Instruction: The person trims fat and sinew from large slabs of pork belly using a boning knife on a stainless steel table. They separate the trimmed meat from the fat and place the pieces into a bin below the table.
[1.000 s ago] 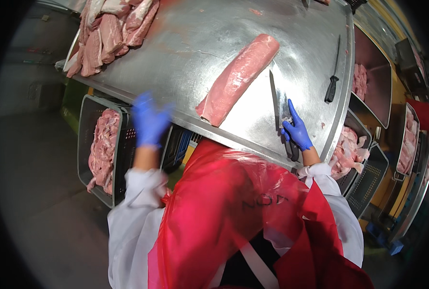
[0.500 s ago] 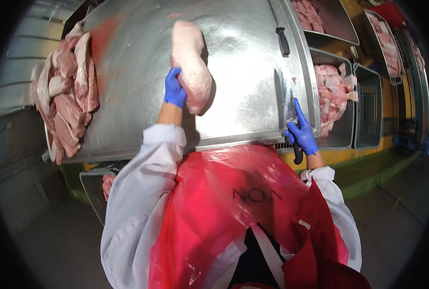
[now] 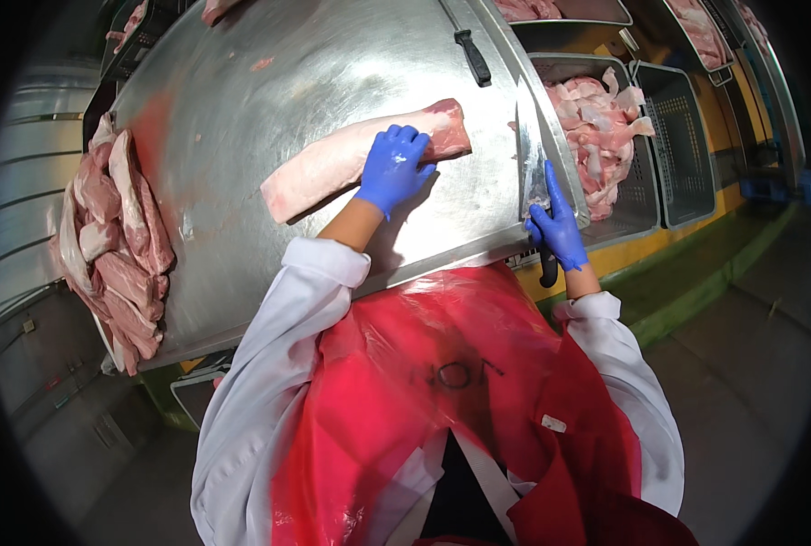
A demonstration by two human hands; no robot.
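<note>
A long pale loin with a red end [image 3: 310,177] lies crosswise on the steel table [image 3: 210,109]. My left hand [image 3: 392,171] in a blue glove grips the loin near its right part, fingers bent over it. My right hand [image 3: 558,223], also gloved blue, is wrapped round the handle of a knife, with the long blade [image 3: 526,136] pointing away from me beside the table's right rim. A second black-handled knife [image 3: 473,59] lies near the back right of the table.
A heap of meat pieces [image 3: 110,237] covers the left end of the table. Beyond the right rim stand a grey crate of trimmings [image 3: 596,136], a grey perforated crate [image 3: 683,146] and metal trays with meat [image 3: 696,32]. More crates sit at the back left.
My left hand has reached onto the loin; the loin has been turned over to its pale side and swung crosswise. My right hand keeps hold of the knife. The view has shifted.
</note>
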